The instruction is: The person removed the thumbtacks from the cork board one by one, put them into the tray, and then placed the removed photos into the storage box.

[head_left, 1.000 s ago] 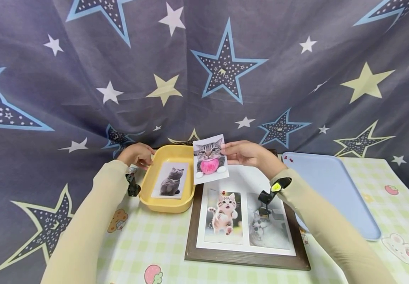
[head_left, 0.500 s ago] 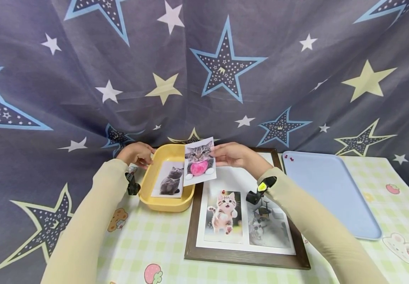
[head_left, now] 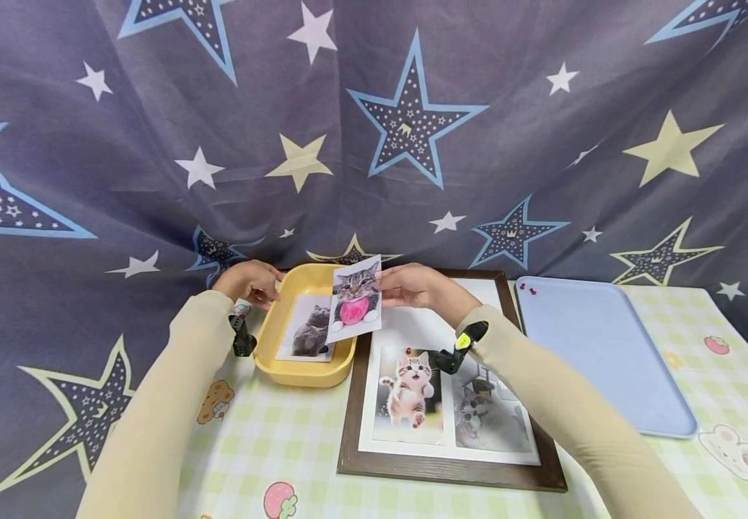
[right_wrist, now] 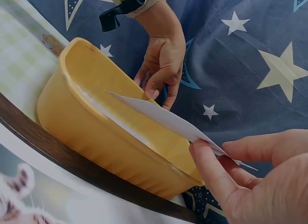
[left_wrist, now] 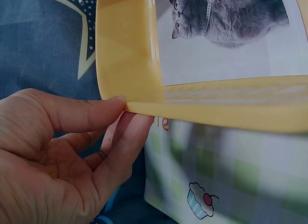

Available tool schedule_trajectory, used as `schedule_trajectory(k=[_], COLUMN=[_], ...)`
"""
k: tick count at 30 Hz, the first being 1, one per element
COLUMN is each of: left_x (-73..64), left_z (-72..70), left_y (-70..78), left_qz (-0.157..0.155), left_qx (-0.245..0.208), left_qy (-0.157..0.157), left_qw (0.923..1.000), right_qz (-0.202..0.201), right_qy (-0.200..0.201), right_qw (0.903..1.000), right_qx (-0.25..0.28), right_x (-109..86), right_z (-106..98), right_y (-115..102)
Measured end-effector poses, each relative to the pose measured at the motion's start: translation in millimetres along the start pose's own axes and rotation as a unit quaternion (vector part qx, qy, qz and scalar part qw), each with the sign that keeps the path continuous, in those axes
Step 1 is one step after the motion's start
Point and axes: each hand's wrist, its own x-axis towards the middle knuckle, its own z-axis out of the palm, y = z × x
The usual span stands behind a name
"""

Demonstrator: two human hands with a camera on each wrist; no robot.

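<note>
My right hand (head_left: 412, 285) pinches the edge of a photo (head_left: 355, 297) of a tabby cat with a pink heart. It holds this photo tilted over the right rim of a yellow basin (head_left: 270, 369). In the right wrist view the photo (right_wrist: 168, 119) appears nearly edge-on between thumb and fingers. My left hand (head_left: 250, 282) grips the basin's far left rim; the left wrist view shows the thumb on top of the rim and fingers beneath. Inside the basin lies a photo (head_left: 309, 333) of a grey cat, partly covered by the held one in the head view.
Right of the basin lies a brown-framed board (head_left: 451, 472) bearing a kitten photo (head_left: 410, 400), pinned at its top, and a greyer cat photo (head_left: 492, 414). A blue tray (head_left: 607, 353) with red pushpins (head_left: 528, 289) sits further right. A starry curtain (head_left: 406, 216) hangs behind.
My right hand has moved left with the tabby photo, from above the board's left edge to over the basin. The left hand stays on the rim.
</note>
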Motion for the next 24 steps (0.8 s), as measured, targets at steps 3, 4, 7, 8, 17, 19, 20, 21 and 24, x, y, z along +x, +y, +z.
schedule_trajectory(k=[3,4,7,8,17,19,20,21,24], left_x=[-0.5,-0.1,0.0,0.5,2.9,3.7,3.6,3.1,1.6], left_z=[0.3,0.3,-0.3,-0.3,-2.4,-2.4,-2.5,-2.3,-1.7], left_y=[0.4,0.2,0.2,-0.1,-0.6,-1.0,-0.9,-0.7,0.6], left_qz=[-0.002,-0.003,-0.006,-0.005,-0.003,-0.006,-0.006,-0.007,-0.007], left_qx=[-0.003,-0.003,-0.003,-0.003,0.007,0.003,0.002,0.001,0.002], left_qy=[0.005,0.006,0.005,0.004,-0.024,-0.021,-0.020,-0.019,-0.018], left_qw=[1.0000,1.0000,1.0000,1.0000,0.9997,0.9998,0.9998,0.9998,0.9998], right_qz=[0.004,0.006,0.009,0.010,0.005,0.006,0.007,0.009,0.014], right_qy=[0.006,0.010,0.019,0.023,0.017,0.023,0.026,0.030,0.037], right_qw=[1.0000,0.9999,0.9998,0.9997,0.9998,0.9997,0.9996,0.9995,0.9992], right_qx=[0.000,0.002,0.003,0.003,-0.004,-0.003,-0.002,-0.001,0.002], right_x=[3.8,4.9,6.6,6.9,10.0,11.2,11.9,12.5,14.7], right_z=[3,4,6,7,15,16,16,16,17], right_y=[1,1,1,1,0,0,0,0,1])
